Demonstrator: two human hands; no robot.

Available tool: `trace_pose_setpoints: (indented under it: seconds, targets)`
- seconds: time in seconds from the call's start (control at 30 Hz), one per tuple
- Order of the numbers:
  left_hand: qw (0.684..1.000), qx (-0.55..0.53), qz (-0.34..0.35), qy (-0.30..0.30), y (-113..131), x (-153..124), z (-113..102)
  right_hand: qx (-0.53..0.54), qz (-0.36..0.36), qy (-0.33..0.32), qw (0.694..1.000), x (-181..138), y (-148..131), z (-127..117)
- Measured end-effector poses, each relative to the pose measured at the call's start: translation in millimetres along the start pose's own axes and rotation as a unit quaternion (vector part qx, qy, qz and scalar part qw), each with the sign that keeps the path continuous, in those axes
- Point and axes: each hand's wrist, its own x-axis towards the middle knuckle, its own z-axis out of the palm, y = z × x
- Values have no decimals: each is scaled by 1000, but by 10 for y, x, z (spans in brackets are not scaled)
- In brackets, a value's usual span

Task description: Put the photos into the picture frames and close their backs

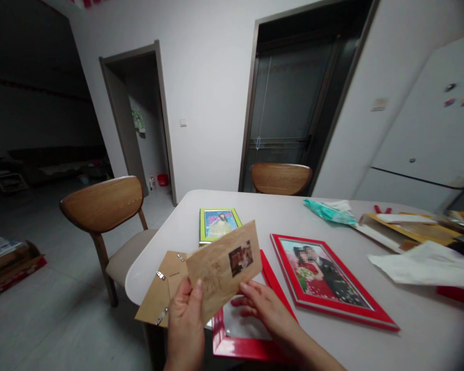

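My left hand grips the lower left of a brown kraft-paper sheet, thumb on its face. A small dark printed picture and faint writing show on the sheet. At its lower right edge, my right hand pinches the paper between curled fingers. Beneath my hands lies an empty red picture frame, partly hidden by them and the sheet. A brown backing board with metal clips lies to the left of it. To the right is a red-framed photo of two people.
A yellow-green framed picture lies farther back on the white table. At the right are a teal plastic wrapper, a yellow envelope and crumpled white paper. Wooden chairs stand at the left and far side.
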Motion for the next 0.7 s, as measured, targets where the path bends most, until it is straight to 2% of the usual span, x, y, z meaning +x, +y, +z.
trace_pose_setpoints:
  seconds: [0.1, 0.2, 0.27, 0.33, 0.4, 0.47, 0.57, 0.63, 0.7]
  targets:
    - [997, -39, -21, -67, -188, -62, 104, 37, -44, 67, 996, 45, 24, -65]
    - [993, 5, -26, -113, -322, -29, 14, -73, -83, 133, 985, 93, -36, -290]
    - [990, 78, -2, -115, -365, 12, -108, -145, -71, 131, 978, 122, -72, -468]
    - [974, 191, 42, -112, -385, 35, -222, -162, -44, 106, 980, 148, -70, -607]
    - [936, 313, 77, -140, -404, 30, -296, -138, -8, 83, 987, 175, -31, -679]
    - [884, 408, 102, -203, -441, 5, -327, -110, 21, 79, 991, 209, 21, -681]
    - [813, 489, 145, -280, -529, -25, -330, -87, 35, 88, 992, 275, 71, -603]
    - [783, 519, 168, -300, -576, -27, -329, -80, 35, 86, 992, 322, 75, -544]
    - [767, 533, 182, -307, -591, -19, -328, -97, 24, 77, 992, 362, 66, -507]
